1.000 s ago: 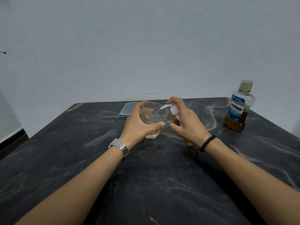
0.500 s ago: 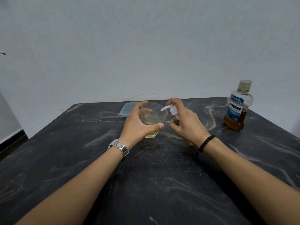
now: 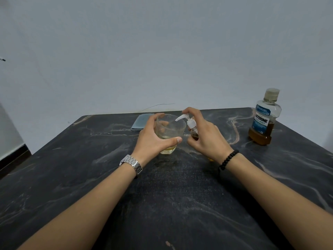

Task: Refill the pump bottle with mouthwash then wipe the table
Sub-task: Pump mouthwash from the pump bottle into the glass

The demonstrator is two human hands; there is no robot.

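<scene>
With our left hand (image 3: 153, 139) gripping the glass (image 3: 169, 131) and our right hand (image 3: 205, 136) gripping the pump bottle (image 3: 191, 127) just beside it, we judged pump-testing underway; wiping with the cloth (image 3: 139, 121) beyond remained.

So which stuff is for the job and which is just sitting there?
For the job:
pump bottle
mouthwash bottle
glass
blue cloth
table

Just there:
thin wire behind the table

Left hand (image 3: 153, 139) grips glass (image 3: 169, 131) — right hand (image 3: 207, 138) holds pump bottle (image 3: 191, 127) beside it.
</scene>
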